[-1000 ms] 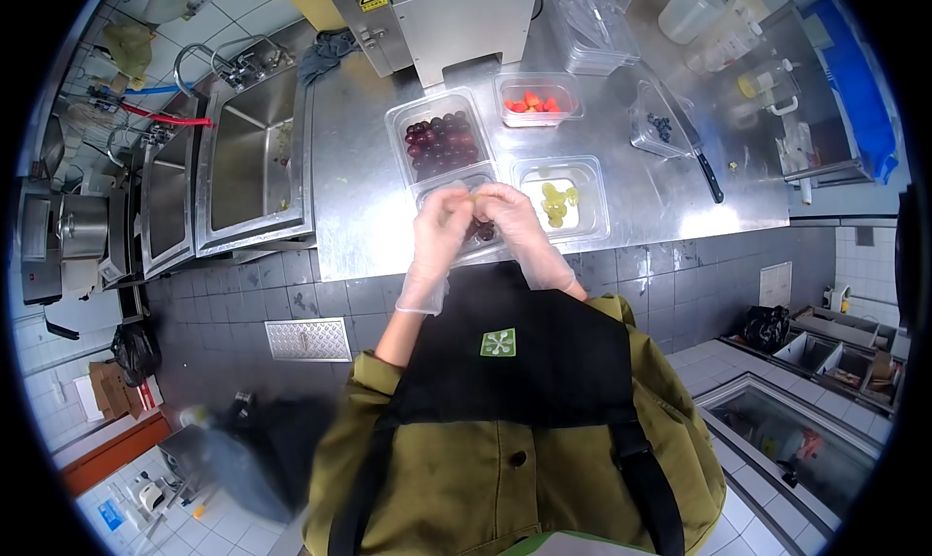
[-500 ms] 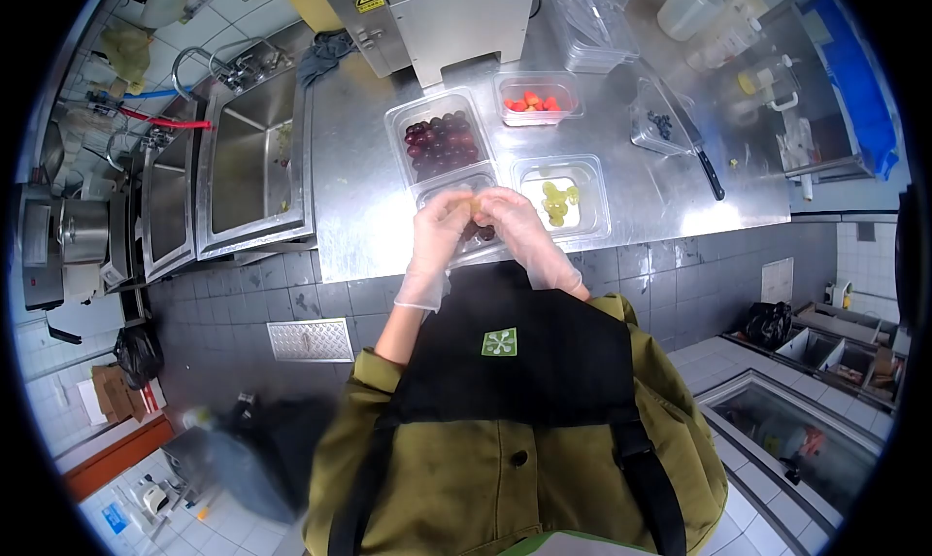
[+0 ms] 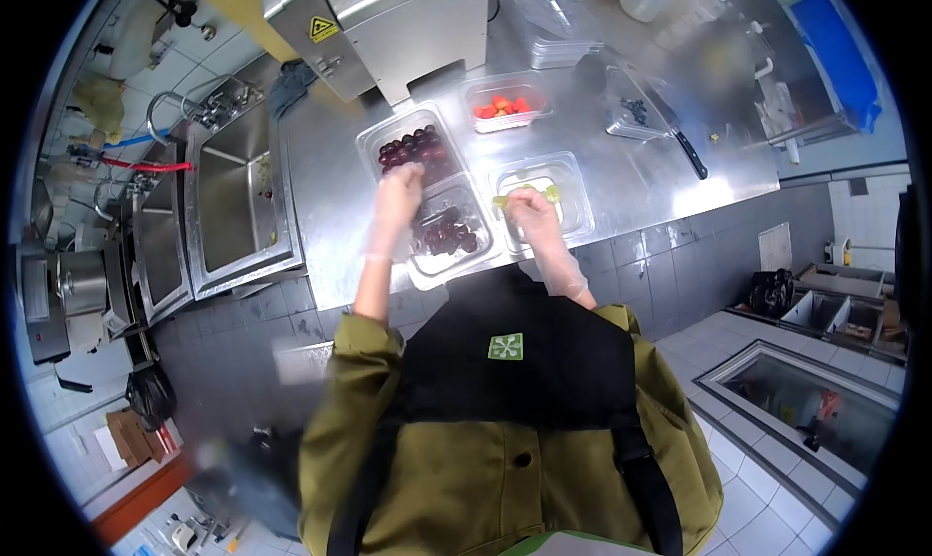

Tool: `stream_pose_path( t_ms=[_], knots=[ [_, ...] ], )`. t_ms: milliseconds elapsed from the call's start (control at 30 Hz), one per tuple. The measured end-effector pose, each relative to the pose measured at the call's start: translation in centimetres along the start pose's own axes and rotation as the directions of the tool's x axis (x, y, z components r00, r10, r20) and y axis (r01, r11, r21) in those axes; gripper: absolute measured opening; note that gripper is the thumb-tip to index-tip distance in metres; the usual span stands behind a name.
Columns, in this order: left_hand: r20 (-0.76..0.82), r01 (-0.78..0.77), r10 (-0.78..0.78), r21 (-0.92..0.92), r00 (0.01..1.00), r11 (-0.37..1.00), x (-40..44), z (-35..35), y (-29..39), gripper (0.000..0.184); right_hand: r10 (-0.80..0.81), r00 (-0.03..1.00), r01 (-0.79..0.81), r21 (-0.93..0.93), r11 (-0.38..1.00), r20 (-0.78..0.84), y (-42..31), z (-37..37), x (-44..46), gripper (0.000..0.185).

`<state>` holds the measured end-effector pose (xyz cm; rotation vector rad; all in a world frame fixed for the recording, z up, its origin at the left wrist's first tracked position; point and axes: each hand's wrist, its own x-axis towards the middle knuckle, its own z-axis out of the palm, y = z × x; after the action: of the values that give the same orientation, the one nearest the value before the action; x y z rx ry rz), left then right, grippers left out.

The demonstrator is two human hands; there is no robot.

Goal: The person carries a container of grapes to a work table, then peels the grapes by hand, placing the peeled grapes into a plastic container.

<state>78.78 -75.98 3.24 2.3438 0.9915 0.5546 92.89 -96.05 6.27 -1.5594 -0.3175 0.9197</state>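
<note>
My gloved left hand [image 3: 398, 197] reaches over the dark red grapes [image 3: 413, 148] in the far part of a clear plastic tub [image 3: 367, 146]. Its fingers are bunched and smeared by motion, so whether they hold anything is unclear. Nearer me, a second clear tub [image 3: 427, 267] holds more dark grapes [image 3: 449, 234]. My gloved right hand [image 3: 534, 214] is at a clear tub [image 3: 581, 228] of green grapes [image 3: 552, 194]. Its fingers are curled, with a green grape [image 3: 501, 202] at the fingertips. The hand covers part of that tub's contents.
Strawberries [image 3: 503, 107] sit in a small tub behind. To the right are a tub of blueberries [image 3: 636, 111] and a black-handled knife [image 3: 689, 153]. A steel machine [image 3: 417, 36] stands at the back, beside stacked clear containers [image 3: 558, 41]. Sinks [image 3: 233, 202] lie left.
My hands were together over the near dark-grape tub. They have parted: the left went to the far dark grapes, the right to the green-grape tub. The view has shifted slightly.
</note>
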Motion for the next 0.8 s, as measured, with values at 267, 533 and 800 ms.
stream_pose_path(
  t_ms=[267,533,800],
  knots=[
    [0.661,-0.372,0.14,0.224,0.737,0.901,5.2,0.8,-5.6,0.038,-0.406,0.888,0.255,-0.501,0.827,-0.219,3.1,-4.3,1.3,0.027],
    [0.34,0.267,-0.08,-0.547,0.937,0.793,1.0,-3.8,2.4,0.02,-0.085,0.988,0.08,0.041,0.996,0.127,0.2,1.0,1.2,0.03],
    [0.125,0.164,-0.108,-0.809,0.986,0.565,-4.9,-5.3,7.0,0.016,0.016,0.889,-0.169,0.296,0.94,0.457,-3.3,6.4,-0.9,0.032]
  ],
)
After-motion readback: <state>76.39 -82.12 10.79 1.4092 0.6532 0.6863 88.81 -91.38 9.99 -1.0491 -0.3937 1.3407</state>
